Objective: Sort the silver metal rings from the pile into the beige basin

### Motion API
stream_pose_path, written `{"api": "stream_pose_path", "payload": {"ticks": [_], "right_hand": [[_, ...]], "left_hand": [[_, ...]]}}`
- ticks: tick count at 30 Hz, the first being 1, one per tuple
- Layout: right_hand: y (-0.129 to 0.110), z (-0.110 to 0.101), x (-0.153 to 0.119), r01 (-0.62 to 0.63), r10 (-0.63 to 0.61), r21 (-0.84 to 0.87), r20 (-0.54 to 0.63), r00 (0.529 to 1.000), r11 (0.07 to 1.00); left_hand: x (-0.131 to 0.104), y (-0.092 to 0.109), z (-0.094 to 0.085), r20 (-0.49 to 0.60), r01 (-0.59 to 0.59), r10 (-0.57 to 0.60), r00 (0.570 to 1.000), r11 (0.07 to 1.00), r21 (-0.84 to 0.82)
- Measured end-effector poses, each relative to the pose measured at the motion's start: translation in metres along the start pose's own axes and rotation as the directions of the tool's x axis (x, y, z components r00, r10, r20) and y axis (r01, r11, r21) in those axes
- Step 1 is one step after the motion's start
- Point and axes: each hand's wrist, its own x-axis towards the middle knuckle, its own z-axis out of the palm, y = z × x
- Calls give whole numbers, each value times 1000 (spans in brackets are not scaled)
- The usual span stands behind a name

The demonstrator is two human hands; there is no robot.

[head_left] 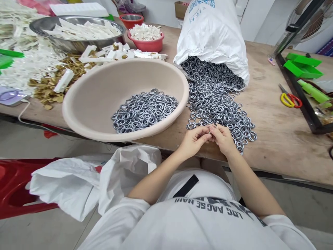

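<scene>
A loose pile of grey rings (215,100) spreads over the wooden table from the mouth of a white sack (212,31). At the pile's near edge, my left hand (194,140) and my right hand (222,137) meet with fingertips pinched together. Between them is a small dark piece, probably a ring, mostly covered by the fingers. To the left of the hands stands a large beige basin (88,93), tilted towards me, with many similar rings (147,111) gathered in its lower right part.
White plastic parts and brown pieces (49,83) lie at left, near a metal bowl (39,31) and a red bowl (149,45). Scissors (290,99) and a dark frame (299,93) are at right. Below the table edge hang white bags (70,184) by a red chair (15,187).
</scene>
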Motion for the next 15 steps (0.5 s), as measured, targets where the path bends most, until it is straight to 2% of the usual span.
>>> {"api": "stream_pose_path", "payload": {"ticks": [5, 9, 12, 15], "right_hand": [[-6, -3, -7, 74, -90, -117, -138, 986, 990], [-11, -4, -13, 123, -140, -226, -58, 988, 966], [-12, -9, -15, 152, -181, -265, -86, 980, 952], [-12, -16, -18, 252, -305, -424, -60, 950, 870]], "left_hand": [[-5, -2, -5, -8, -9, 10, 1000, 995, 99], [-5, -4, -8, 15, -77, 76, 997, 986, 148], [-5, -6, -9, 47, -103, 98, 994, 987, 121], [-5, -7, -10, 44, -93, 89, 995, 992, 86]]}}
